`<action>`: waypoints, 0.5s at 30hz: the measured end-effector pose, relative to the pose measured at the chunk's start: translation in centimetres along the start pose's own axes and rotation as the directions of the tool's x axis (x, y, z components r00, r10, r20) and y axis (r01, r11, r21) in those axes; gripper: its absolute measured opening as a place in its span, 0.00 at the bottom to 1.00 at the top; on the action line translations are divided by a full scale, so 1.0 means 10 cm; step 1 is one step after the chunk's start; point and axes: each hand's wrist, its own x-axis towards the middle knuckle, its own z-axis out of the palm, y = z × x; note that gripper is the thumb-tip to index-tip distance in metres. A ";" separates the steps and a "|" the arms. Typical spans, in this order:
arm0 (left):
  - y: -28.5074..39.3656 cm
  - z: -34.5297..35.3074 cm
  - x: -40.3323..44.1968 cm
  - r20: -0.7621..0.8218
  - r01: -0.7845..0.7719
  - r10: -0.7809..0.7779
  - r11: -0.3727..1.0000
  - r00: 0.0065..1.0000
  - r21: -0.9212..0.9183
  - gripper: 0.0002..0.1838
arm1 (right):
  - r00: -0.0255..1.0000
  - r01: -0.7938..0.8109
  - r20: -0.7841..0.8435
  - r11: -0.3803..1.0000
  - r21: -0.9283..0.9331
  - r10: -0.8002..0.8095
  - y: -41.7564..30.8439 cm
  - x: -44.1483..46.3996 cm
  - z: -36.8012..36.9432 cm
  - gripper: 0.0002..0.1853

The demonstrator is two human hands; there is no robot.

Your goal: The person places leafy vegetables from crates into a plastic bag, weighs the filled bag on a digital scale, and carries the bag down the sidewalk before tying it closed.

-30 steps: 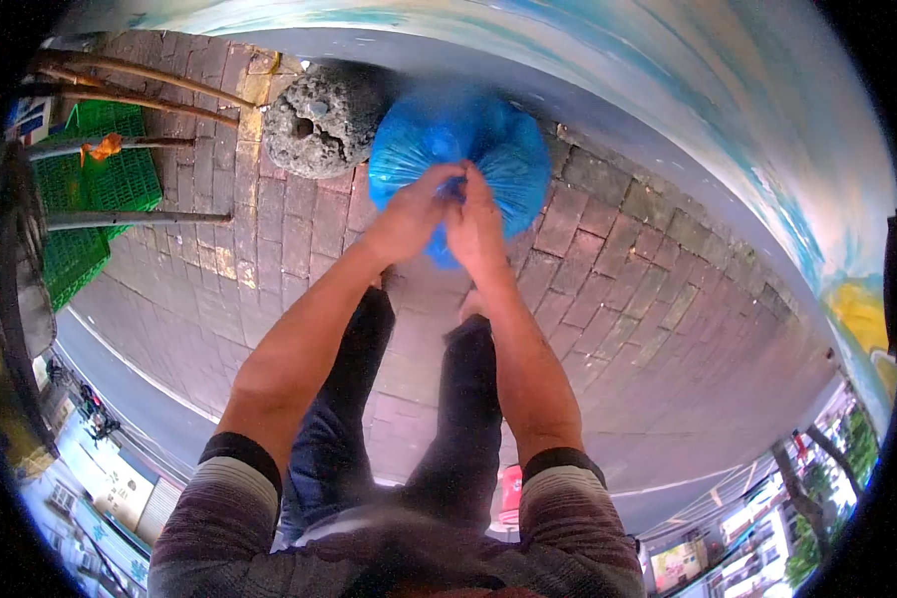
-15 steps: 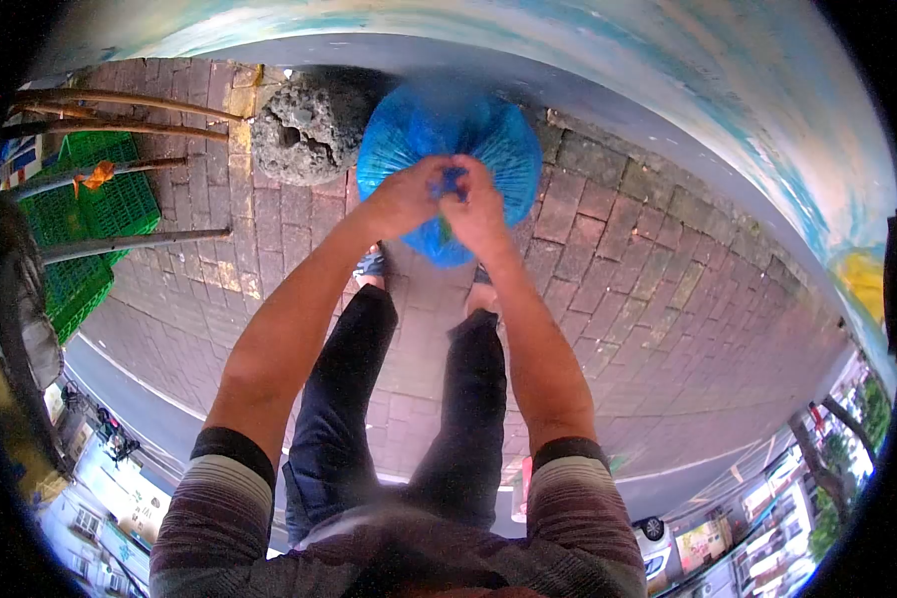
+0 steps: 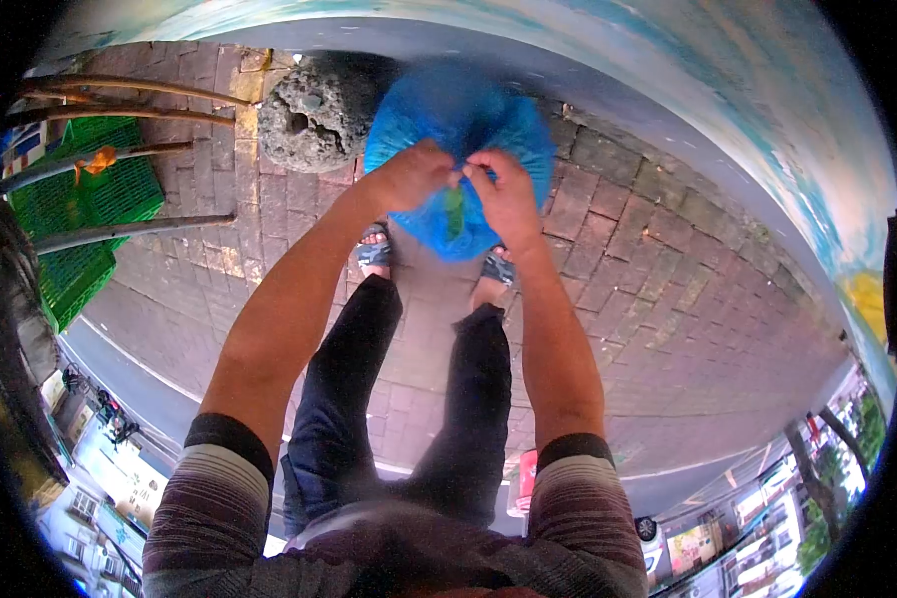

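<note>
A full blue plastic bag [image 3: 458,105] stands on the brick paving between my sandalled feet and the wall. Both hands are over its gathered top. My left hand [image 3: 416,177] has its fingers closed at the middle of the bag, slightly blurred. Just to its right, my right hand [image 3: 505,196] pinches with thumb and forefinger at the bag's top; part of the blue plastic seems to be between the fingers. Something green [image 3: 454,214] shows through the plastic below the hands.
A rough grey stone with holes [image 3: 311,115] sits left of the bag. Farther left are a green plastic crate [image 3: 90,209] and several poles [image 3: 135,231]. A painted wall [image 3: 668,90] runs behind the bag. Brick paving [image 3: 608,249] stretches right.
My hands, earlier pressed together at the bag's top, have moved slightly apart. The green patch and my sandals show more clearly.
</note>
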 end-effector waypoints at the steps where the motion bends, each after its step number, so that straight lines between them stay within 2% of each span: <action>1: 0.00 -0.03 0.00 0.022 0.014 -0.013 0.999 1.000 -0.037 0.11 | 0.991 0.120 -0.055 0.988 -0.094 -0.125 0.06 -0.02 0.06 0.09; 2: -0.02 -0.04 0.00 0.034 -0.021 0.021 1.000 0.999 0.009 0.11 | 0.964 0.226 -0.098 0.954 -0.196 -0.248 0.08 -0.05 0.08 0.10; 5: -0.05 -0.05 0.03 0.061 -0.095 0.089 0.990 0.994 0.107 0.11 | 0.912 0.293 -0.183 0.895 -0.335 -0.367 0.06 -0.13 0.19 0.10; 7: -0.06 -0.06 0.04 0.074 -0.100 0.091 0.986 0.993 0.134 0.10 | 0.892 0.285 -0.233 0.883 -0.374 -0.386 0.04 -0.17 0.32 0.10; 8: -0.11 -0.01 0.04 0.058 -0.150 0.143 0.979 0.988 0.137 0.10 | 0.883 0.274 -0.258 0.876 -0.397 -0.393 0.04 -0.19 0.35 0.10; 10: -0.28 0.10 0.03 0.021 -0.251 0.251 0.957 0.968 0.147 0.10 | 0.904 0.241 -0.260 0.906 -0.348 -0.341 0.02 -0.20 0.36 0.11; 13: -0.20 0.08 -0.05 -0.047 -0.283 0.287 0.956 0.957 0.075 0.09 | 0.928 0.211 -0.254 0.946 -0.247 -0.274 0.02 -0.21 0.38 0.12; 14: -0.25 0.07 -0.06 0.011 -0.204 0.204 0.974 0.979 0.098 0.10 | 0.935 0.203 -0.250 0.956 -0.211 -0.254 0.01 -0.21 0.37 0.12; 15: -0.30 0.06 -0.06 0.066 -0.126 0.118 0.984 0.991 0.126 0.10 | 0.952 0.134 -0.265 0.987 -0.090 -0.154 0.00 -0.20 0.38 0.12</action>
